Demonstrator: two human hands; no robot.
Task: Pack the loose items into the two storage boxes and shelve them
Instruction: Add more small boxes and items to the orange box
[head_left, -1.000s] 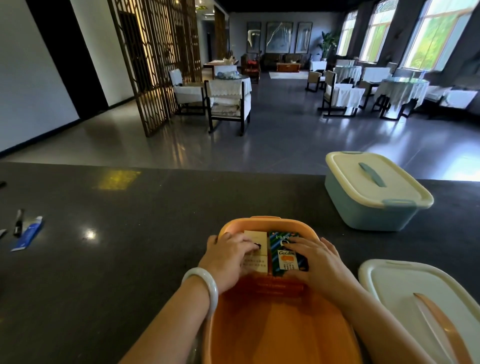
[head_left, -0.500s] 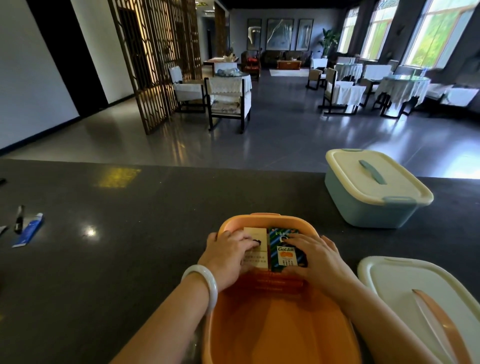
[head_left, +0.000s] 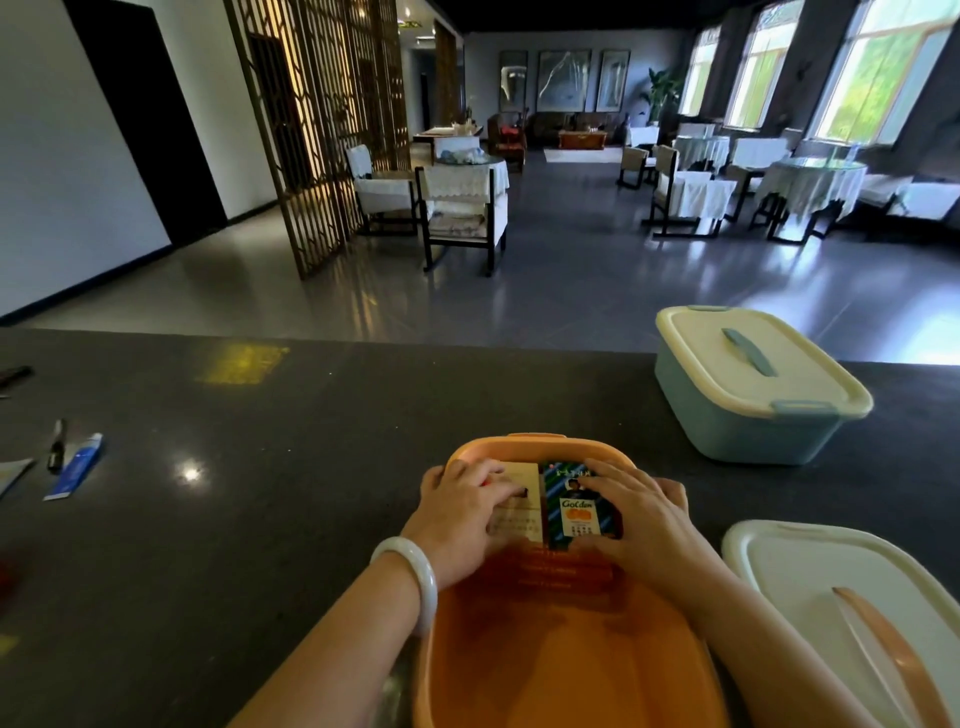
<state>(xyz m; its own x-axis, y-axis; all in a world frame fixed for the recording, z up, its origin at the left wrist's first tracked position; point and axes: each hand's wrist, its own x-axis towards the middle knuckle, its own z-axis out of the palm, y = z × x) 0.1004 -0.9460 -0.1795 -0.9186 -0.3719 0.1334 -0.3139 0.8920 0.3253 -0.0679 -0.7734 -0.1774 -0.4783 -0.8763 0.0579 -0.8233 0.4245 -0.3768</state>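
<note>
Head view, nearest first: the open orange box (head_left: 561, 654) sits at the counter's near edge, its smooth plastic floor bare toward the person. Just to its right lies its loose cream lid (head_left: 810, 577) with an orange handle strap. Both hands work at the far end of the box. The left hand (head_left: 462, 519), with a pale bangle (head_left: 410, 577) on its wrist, has its fingers bent over a cream packet (head_left: 519, 499). The right hand (head_left: 644, 525) lies with fingers spread and curved over a dark striped packet (head_left: 574, 512), which stands just beside the cream one, the two touching edge to edge. Whether either hand truly grips or only presses, I cannot tell.

Both packets look like thin card cartons: light, fairly stiff on their faces, easily dented at the corners. They are probably best taken by the long edges between thumb and fingers, with little squeeze. The box itself seems light, rigid and slick, so it would want a hold under the rim with both hands once lidded.

Farther left on the dark counter (head_left: 291, 467) lie loose things not yet packed: a blue tube (head_left: 78, 465) and a dark pen (head_left: 56, 444), near each other. Farther right stands the blue box (head_left: 737, 415), its cream lid on.
</note>
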